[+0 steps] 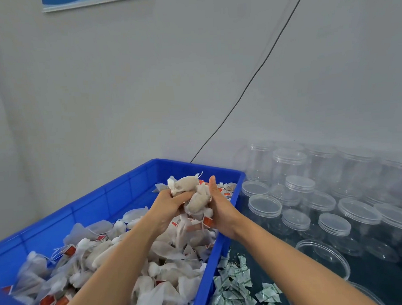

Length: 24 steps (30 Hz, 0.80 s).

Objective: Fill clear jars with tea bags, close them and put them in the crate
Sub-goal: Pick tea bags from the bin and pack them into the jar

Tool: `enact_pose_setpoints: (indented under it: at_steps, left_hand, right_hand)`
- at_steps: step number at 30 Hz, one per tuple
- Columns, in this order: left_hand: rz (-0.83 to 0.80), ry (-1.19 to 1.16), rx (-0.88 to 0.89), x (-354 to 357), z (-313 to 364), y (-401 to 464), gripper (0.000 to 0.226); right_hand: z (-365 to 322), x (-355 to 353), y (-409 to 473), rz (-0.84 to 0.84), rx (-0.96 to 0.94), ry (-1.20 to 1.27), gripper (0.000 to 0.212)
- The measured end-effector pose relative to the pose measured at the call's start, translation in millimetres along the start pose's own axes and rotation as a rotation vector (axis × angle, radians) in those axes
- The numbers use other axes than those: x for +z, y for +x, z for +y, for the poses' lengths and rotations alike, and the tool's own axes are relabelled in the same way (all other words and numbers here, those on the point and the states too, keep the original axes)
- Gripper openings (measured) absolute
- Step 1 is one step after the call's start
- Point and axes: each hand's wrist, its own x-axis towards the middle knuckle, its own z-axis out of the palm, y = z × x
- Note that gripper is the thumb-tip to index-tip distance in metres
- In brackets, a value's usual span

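Together, we cup a bundle of tea bags (194,196) between both hands above the blue crate (119,192): our left hand (169,205) curls its fingers around the bundle at 9 o'clock, and our right hand (221,211) presses against it at 3 o'clock, thumb upright. Clear lidded jars (312,193) crowd the table at 3 o'clock of the crate, with 1 open jar (324,257) nearest and small green-printed sachets (233,287) at 5 o'clock.

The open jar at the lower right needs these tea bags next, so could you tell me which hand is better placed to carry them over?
Probably the right hand: it holds the tea bag bundle on the side facing the open jar, while the left hand sits over the blue crate.
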Motion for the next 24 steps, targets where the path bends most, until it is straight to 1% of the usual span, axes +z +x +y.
enact_pose_setpoints:
  at_steps: [2,3,5,7,9,12,14,16,19,20,22,24]
  left_hand:
    - [-0.009,0.190,0.075,2,-4,-1,0.020]
    - [-0.021,0.243,0.117,3,-6,-2,0.019]
    - [-0.051,0.258,0.159,6,-7,-3,0.024]
    - [-0.068,0.255,0.149,6,-8,-2,0.035]
    - [-0.093,0.247,0.121,5,-8,-1,0.046]
    - [-0.130,0.270,0.109,3,-8,0,0.055]
    - [-0.136,0.268,0.048,1,-9,1,0.057]
    - [-0.171,0.303,-0.032,2,-12,2,0.050]
    - [-0.298,0.506,-0.118,7,-27,0,0.056]
    - [-0.344,0.598,-0.112,9,-33,-2,0.055]
    - [-0.399,0.762,-0.068,10,-46,-3,0.043]
    - [-0.365,0.829,-0.032,11,-53,-2,0.031]
  right_hand:
    - [3,0,2,0.014,-0.022,0.031,0.055]
    - [4,-1,3,0.037,-0.026,0.025,0.057]
    - [5,0,5,0.081,-0.015,0.027,0.064]
    - [7,0,8,0.155,-0.031,0.082,0.055]
    - [9,1,11,0.264,-0.065,0.153,0.044]
    - [12,1,15,0.404,-0.125,0.197,0.036]
    - [12,1,15,0.446,-0.147,0.240,0.033]
    - [12,0,14,0.453,-0.148,0.286,0.032]
    - [9,-1,12,0.449,-0.120,0.333,0.034]
    - [7,-2,10,0.424,-0.113,0.354,0.034]
    - [5,-3,5,0.365,-0.105,0.382,0.035]
    - [3,-5,1,0.325,-0.095,0.364,0.037]
